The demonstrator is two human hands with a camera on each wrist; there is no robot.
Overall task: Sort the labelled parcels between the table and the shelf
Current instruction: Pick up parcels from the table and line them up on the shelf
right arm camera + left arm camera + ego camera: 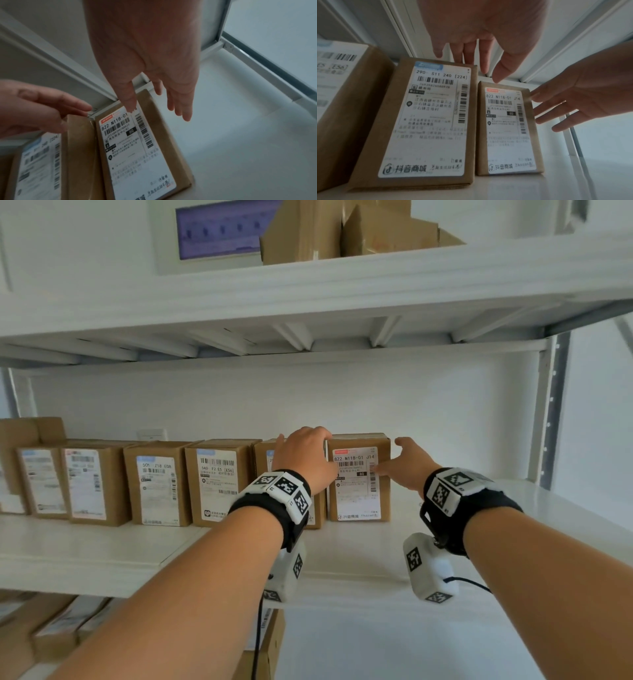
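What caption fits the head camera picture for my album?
Both hands, left hand and right hand, reach for the 822 N118-01 parcel on the white shelf.

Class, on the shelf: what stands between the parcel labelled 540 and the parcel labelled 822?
One parcel, the 290 parcel; the left wrist view shows it beside the 822 parcel.

Head view bright, evenly lit, edges bowed; wrist views dim, soft, motion-blurred at left.
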